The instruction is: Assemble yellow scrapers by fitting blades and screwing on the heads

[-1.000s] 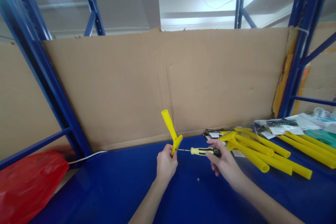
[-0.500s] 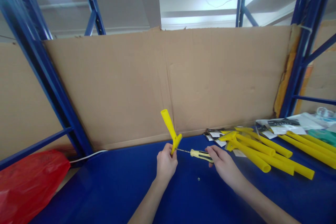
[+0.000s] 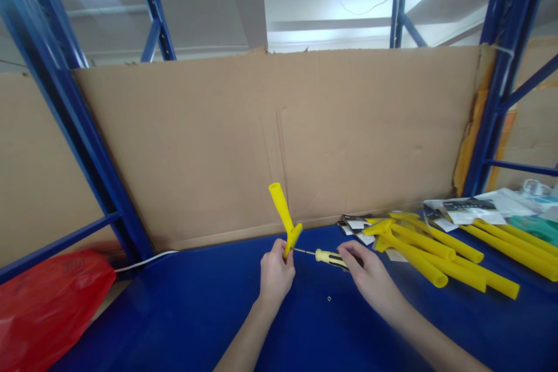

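Observation:
My left hand (image 3: 278, 273) is closed around the lower end of a yellow scraper (image 3: 283, 212), whose hollow round handle points up and slightly left. In my right hand (image 3: 368, 273) is a screwdriver (image 3: 329, 257) with a pale yellow and black handle, lying nearly level. Its thin shaft reaches left to the scraper's head beside my left fingers; whether the tip sits in a screw is too small to tell. On the blue tabletop (image 3: 209, 314) between my forearms lies a small metal nut or ring (image 3: 329, 299).
Several yellow scrapers (image 3: 418, 253) and tubes (image 3: 518, 250) lie at the right, with packets (image 3: 473, 210) behind them. A red plastic bag (image 3: 56, 302) sits at the left. Cardboard (image 3: 218, 145) walls off the back between blue rack posts (image 3: 501, 81).
My right hand's fingers have shifted slightly on the screwdriver handle. The scraper and my left hand have stayed nearly still.

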A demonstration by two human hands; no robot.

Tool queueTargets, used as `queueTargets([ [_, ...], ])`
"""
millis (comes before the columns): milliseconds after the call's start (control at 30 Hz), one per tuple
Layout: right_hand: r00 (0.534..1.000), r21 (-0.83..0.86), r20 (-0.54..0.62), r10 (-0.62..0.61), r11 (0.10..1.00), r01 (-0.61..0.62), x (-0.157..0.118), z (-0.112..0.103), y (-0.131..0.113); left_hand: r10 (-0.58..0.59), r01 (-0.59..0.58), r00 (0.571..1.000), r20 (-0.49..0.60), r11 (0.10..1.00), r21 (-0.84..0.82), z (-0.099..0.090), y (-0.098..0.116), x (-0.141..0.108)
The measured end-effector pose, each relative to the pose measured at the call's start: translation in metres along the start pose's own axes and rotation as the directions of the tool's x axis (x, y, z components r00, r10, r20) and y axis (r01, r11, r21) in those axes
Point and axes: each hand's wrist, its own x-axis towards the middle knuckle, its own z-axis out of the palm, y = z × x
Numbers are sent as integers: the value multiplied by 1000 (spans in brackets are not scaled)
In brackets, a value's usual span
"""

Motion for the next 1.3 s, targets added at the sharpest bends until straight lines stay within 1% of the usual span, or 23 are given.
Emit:
queueTargets([
  [100, 1000, 47, -8, -23, 999, 23, -3, 0, -5, -16, 16, 1000, -13, 999, -38, 0, -1, 0],
  [233, 983, -31, 8, -185, 982, 185, -5, -5, -11, 7, -7, 1000, -2, 1000, -12, -1, 0, -1],
  [300, 984, -52, 2, -180, 982, 180, -5, -6, -10, 9, -9, 1000, -4, 1000, 12, -2, 0, -1],
  [467, 1000, -31, -4, -24, 999, 24, -1, -3, -1, 35, -34, 999, -11, 995, 91, -2, 1, -2],
  [533, 999, 22, -9, 47, 999, -47, 0, -3, -1, 48, -47, 999, -2, 991, 123, -2, 1, -3],
  [600, 989, 98, 7, 149, 984, -149, 0, -4, -4, 53, -55, 998, 17, 987, 152, -3, 1, -3],
  [667, 959, 176, 69, 274, 943, -282, -1, -5, -7, 61, -67, 997, 36, 982, 178, -3, 1, -3],
  [700, 931, 204, 112, 348, 909, -364, -2, -5, -8, 70, -77, 996, 46, 979, 187, -3, 0, -3],
  [767, 855, 243, 184, 485, 820, -517, -4, -5, -10, 86, -97, 994, 64, 977, 191, -2, 0, -3],
  [800, 824, 262, 208, 527, 782, -566, -4, -4, -10, 90, -101, 994, 68, 979, 180, -2, 0, -2],
  [833, 809, 277, 221, 545, 760, -588, -3, -3, -10, 89, -98, 994, 64, 983, 157, -1, -1, -2],
  [867, 813, 285, 225, 537, 761, -582, -2, -3, -10, 82, -88, 995, 51, 989, 123, -1, -2, -1],
  [900, 836, 282, 213, 506, 787, -548, 0, -3, -10, 65, -66, 998, 25, 995, 80, 0, -3, 0],
  [933, 873, 264, 183, 453, 832, -487, 2, -5, -9, 37, -36, 999, -12, 999, 34, 0, -4, 0],
  [1000, 945, 165, 81, 317, 930, -327, 8, -11, -7, -37, 32, 994, -105, 998, -49, 0, -7, 2],
  [1033, 973, 91, 19, 229, 969, -230, 11, -15, -5, -71, 60, 986, -149, 995, -80, -1, -9, 3],
  [1067, 988, 5, -27, 150, 989, -150, 14, -20, -3, -96, 78, 978, -187, 992, -101, -2, -10, 4],
  [1100, 992, -83, -70, 108, 990, -114, 17, -24, 1, -108, 86, 970, -217, 990, -112, -3, -11, 4],
  [1133, 992, -168, -88, 86, 981, -100, 19, -28, 5, -108, 83, 965, -238, 991, -109, -4, -12, 4],
  [1200, 995, -342, -83, 50, 937, -76, 22, -34, 12, -76, 61, 962, -264, 996, -64, -6, -12, 4],
  [1233, 998, -432, -62, 32, 900, -56, 23, -36, 15, -46, 39, 963, -266, 999, -30, -6, -12, 3],
  [1300, 1000, -609, -1, 8, 793, -7, 22, -36, 17, 41, -34, 965, -258, 999, 29, -5, -11, 2],
])
